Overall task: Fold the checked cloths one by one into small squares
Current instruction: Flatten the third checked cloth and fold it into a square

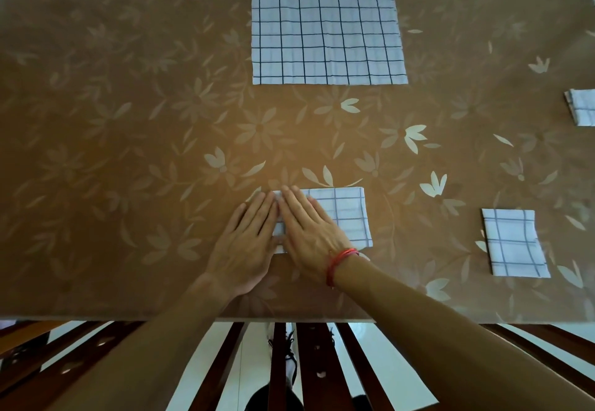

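Fingers (pixel 297 207) straight, my left hand (pixel 244 243) and right hand (pixel 310 233) press the part-folded white blue-checked cloth (pixel 349 217), lower centre. A finished folded checked square (pixel 515 243) lies lower right, a second folded piece (pixel 582 108) at the right edge. The large spread checked cloth (pixel 325 24), top centre, is still to fold.

No legible txt, labels, brands, nos. or signs anywhere. The checked cloth (pixel 349 217) under the fingers (pixel 257 212) shows only dark grid lines. The worktop (pixel 128 120) around the fingers has only a pale flower print.
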`<state>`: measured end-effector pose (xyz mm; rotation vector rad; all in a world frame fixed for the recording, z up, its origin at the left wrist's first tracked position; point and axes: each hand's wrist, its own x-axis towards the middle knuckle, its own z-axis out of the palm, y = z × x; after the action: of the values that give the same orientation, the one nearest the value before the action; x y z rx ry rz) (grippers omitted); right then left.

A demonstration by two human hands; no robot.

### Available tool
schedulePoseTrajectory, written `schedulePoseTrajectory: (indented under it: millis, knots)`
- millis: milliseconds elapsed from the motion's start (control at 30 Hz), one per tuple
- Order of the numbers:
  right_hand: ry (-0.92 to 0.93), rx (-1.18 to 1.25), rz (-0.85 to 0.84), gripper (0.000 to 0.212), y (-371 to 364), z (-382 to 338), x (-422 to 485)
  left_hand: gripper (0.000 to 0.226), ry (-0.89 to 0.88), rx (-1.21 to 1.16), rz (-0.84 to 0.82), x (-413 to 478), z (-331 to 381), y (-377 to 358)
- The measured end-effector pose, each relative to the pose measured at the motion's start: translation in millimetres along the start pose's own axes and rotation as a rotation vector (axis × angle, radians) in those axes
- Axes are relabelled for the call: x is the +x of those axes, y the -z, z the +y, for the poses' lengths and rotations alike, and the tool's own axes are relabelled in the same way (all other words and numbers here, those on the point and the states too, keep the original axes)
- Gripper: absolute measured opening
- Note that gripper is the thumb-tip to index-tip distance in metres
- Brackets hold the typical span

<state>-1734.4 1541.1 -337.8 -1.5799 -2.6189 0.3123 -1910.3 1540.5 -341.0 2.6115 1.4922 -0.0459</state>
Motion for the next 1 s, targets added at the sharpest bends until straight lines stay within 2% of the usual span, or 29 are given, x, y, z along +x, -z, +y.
schedulePoseTrajectory:
  millis: [267,633,833,1000]
  knots:
    - [0.036,-0.040,-0.101,0.066,-10.0,7.0,4.7,0.060,-0.019,0.031,-0.002,-1.8,-3.6,-2.2]
    - [-0.071,-0.152,-0.204,0.082,6.0,50.5,-24.2,0.060,-0.002,-0.002,-0.011,-0.9,-0.1,1.3]
    - [-0.104,-0.201,-0.256,0.078,20.9,97.4,-61.5,0.061,0.013,0.016,-0.031,-1.1,-0.3,1.2]
    - [-0.086,-0.182,-0.304,0.074,25.7,108.0,-67.4,0.061,0.022,0.022,-0.035,-1.2,0.7,1.7]
